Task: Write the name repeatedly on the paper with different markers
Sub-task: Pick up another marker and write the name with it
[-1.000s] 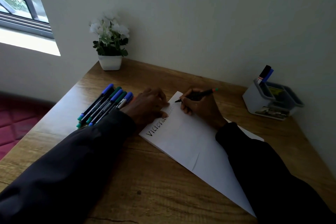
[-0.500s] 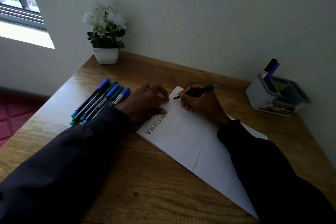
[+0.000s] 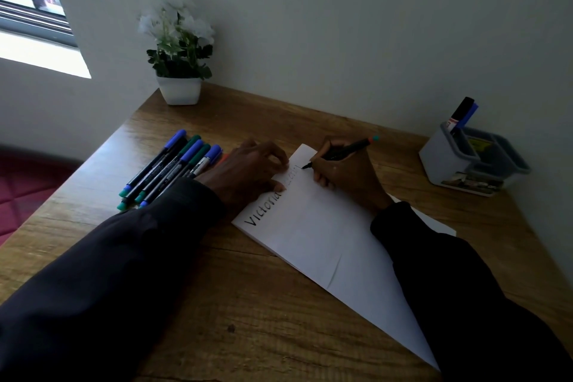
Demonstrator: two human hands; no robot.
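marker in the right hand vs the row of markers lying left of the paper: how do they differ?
The held marker is uncapped, tip at the paper; the row of markers is capped in blue and green.
The held marker is tilted up in the right hand's grip; the row of markers lies flat on the desk beside the left hand.
Both have slim dark barrels.

On paper [image 3: 325, 236], black marker [image 3: 344, 150] in right hand [image 3: 347, 177]
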